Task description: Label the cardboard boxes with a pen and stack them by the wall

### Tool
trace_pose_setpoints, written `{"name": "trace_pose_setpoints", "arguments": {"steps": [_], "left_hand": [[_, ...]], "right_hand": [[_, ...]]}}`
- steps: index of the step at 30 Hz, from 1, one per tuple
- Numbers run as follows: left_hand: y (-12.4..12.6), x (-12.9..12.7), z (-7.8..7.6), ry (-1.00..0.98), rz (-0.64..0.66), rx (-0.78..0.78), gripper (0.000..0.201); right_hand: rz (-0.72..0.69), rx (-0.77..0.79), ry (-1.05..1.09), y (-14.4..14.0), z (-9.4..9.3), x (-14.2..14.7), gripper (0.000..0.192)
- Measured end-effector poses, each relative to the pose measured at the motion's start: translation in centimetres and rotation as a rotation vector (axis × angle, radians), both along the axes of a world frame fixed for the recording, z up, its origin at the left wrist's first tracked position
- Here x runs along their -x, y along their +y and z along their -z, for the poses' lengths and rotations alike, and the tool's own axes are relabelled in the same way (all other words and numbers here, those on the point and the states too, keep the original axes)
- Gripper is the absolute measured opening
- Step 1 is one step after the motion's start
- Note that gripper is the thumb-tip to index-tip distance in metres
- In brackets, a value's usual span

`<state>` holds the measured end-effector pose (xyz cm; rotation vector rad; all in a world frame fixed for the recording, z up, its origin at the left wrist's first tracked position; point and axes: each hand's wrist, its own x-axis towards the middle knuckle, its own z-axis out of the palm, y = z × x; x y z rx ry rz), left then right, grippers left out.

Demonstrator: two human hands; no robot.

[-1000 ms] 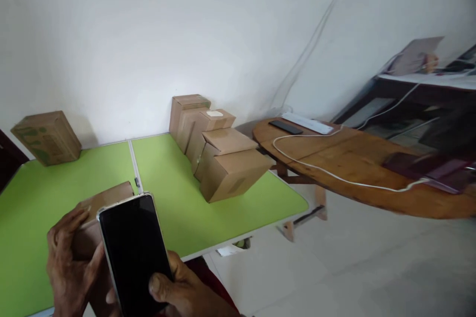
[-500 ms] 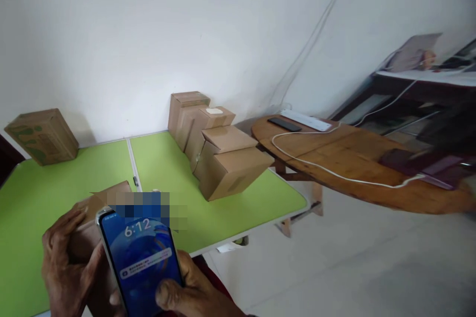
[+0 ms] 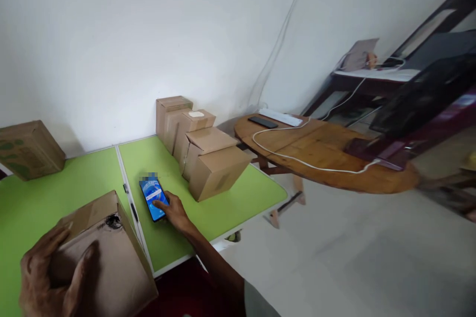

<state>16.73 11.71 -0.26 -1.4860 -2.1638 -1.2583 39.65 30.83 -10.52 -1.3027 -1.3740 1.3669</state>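
Right hand [image 3: 175,212], arm stretched fwd, fingers loose, tips on lit smartphone [image 3: 153,199] lying flat mid-frame on green worktop [image 3: 223,203]. Left hand [image 3: 44,277], lower left, spread open, palm flat vs torn cardboard box [image 3: 107,252]; stacked boxes [image 3: 208,158] behind phone.

left hand [image 3: 50,272] lies spread and flat, near the body; right hand [image 3: 174,210] reaches forward, arm outstretched, fingers curled down.

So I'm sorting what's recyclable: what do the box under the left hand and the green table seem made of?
The box looks like plain brown corrugated cardboard: matte, creased, with a torn hole near its top edge. The left hand rests on it. The green table seems a smooth, faintly glossy laminate or plastic top with a pale metal-looking rim; I can't be sure.
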Motion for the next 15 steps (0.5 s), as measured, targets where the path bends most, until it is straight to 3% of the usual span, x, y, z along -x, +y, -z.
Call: {"name": "trace_pose_setpoints", "arguments": {"steps": [3, 8, 15], "left_hand": [[0.2, 0.2, 0.3, 0.014, 0.002, -0.028, 0.063], [0.3, 0.3, 0.7, -0.027, -0.025, -0.034, 0.066], [-0.4, 0.3, 0.4, -0.146, -0.017, 0.105, 0.076]], "right_hand": [[0.015, 0.01, -0.153, 1.3, 1.1, 0.9, 0.033], [0.006, -0.033, -0.416, 1.7, 1.0, 1.2, 0.017], [0.006, -0.13, -0.619, 0.8, 0.3, 1.4, 0.023]]}}
